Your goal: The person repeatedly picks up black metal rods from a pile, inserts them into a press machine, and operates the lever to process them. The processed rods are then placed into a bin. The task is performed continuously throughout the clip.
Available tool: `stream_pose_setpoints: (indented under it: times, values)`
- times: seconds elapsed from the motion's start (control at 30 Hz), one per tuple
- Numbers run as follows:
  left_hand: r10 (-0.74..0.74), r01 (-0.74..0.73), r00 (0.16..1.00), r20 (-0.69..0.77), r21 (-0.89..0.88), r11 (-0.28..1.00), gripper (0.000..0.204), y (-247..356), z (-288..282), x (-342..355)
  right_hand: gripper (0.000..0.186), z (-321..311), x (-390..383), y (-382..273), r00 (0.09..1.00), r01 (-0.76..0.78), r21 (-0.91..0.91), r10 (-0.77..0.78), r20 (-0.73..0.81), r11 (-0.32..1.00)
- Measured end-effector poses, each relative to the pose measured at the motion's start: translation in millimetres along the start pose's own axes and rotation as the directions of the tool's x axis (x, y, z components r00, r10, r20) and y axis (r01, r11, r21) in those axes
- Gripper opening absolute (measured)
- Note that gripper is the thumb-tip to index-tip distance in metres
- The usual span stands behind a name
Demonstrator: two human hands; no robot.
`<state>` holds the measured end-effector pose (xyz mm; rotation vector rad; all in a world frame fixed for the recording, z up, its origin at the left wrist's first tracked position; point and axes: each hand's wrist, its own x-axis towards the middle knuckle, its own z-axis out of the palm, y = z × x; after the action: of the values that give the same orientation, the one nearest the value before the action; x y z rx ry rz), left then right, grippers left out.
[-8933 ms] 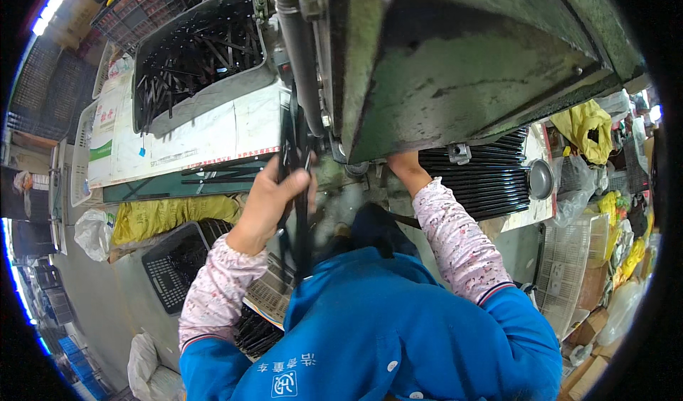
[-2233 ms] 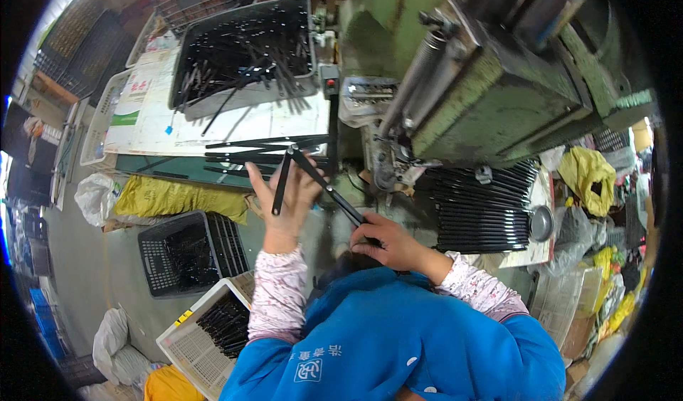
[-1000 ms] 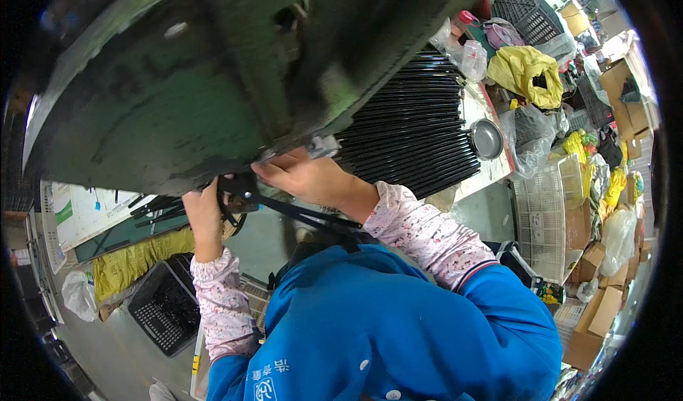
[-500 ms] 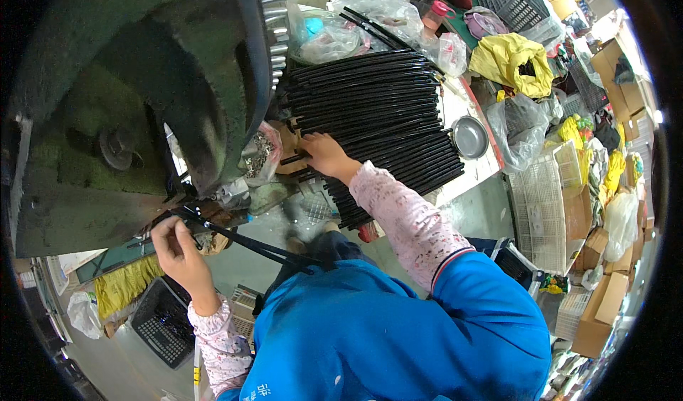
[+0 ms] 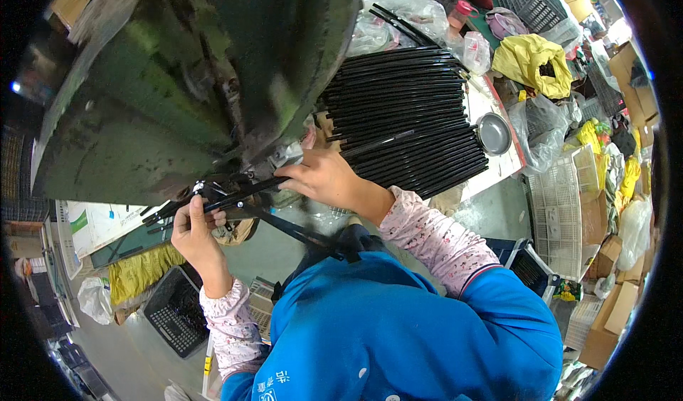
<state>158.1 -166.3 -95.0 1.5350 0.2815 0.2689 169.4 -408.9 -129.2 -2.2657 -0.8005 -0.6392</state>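
Beneath the dark green machine (image 5: 192, 116), my left hand (image 5: 199, 239) pinches a bundle of jointed black bars (image 5: 290, 229) near a shiny metal rivet or joint. The bars trail down toward my blue jacket. My right hand (image 5: 333, 182) is closed on one end of a thin black tube (image 5: 257, 188), which slants toward the left hand's fingers and meets the bars there. A metal part of the machine (image 5: 287, 155) sits just above the right fingertips. To the right of the machine, many similar black tubes lie side by side in a wide stack (image 5: 405, 109).
The stack rests on a white table (image 5: 491, 148) with a round metal dish (image 5: 494, 134) at its edge. Clear plastic bags (image 5: 413, 9) and a yellow sack (image 5: 533, 63) lie behind. A dark crate (image 5: 174, 312) stands on the floor at lower left; white crates (image 5: 558, 209) are at right.
My right hand has come left from the tube stack to the machine, bringing a black tube to the bars. My left hand stays on the bars. The whole view has shifted slightly.
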Motion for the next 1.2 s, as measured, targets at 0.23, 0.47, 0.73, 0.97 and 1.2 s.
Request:
stream_pose_setpoints:
  times: [0.23, 0.47, 0.73, 0.97, 1.2]
  values:
    - [-0.116, 0.118, 0.972, 0.206, 0.001, 0.993, 0.028, 0, -12, -8, 0.026, 11, 10, -4, 0.999, -0.033, -0.201, 0.028, -0.030, 0.979]
    - [-0.548, 0.187, 0.443, 0.709, 0.525, 0.830, 0.037, -27, -11, -32, 0.016, 7, 22, -19, 0.993, -0.104, -0.293, 0.116, 0.023, 0.950]
    - [-0.419, 0.547, 0.381, 0.824, 0.165, 0.821, 0.033, -69, 20, -48, 0.019, 4, 29, -24, 0.990, 0.108, -0.452, -0.056, 0.127, 0.886]
    - [-0.422, 0.658, 0.578, 0.699, -0.094, 0.747, 0.030, -47, 59, -69, 0.021, 8, 28, -31, 0.968, -0.007, -0.515, 0.136, 0.213, 0.857]
    - [-0.275, 0.599, 0.703, 0.655, -0.338, 0.726, 0.027, -57, 91, -75, 0.019, -18, 12, -28, 0.984, 0.025, -0.447, 0.057, 0.169, 0.894]
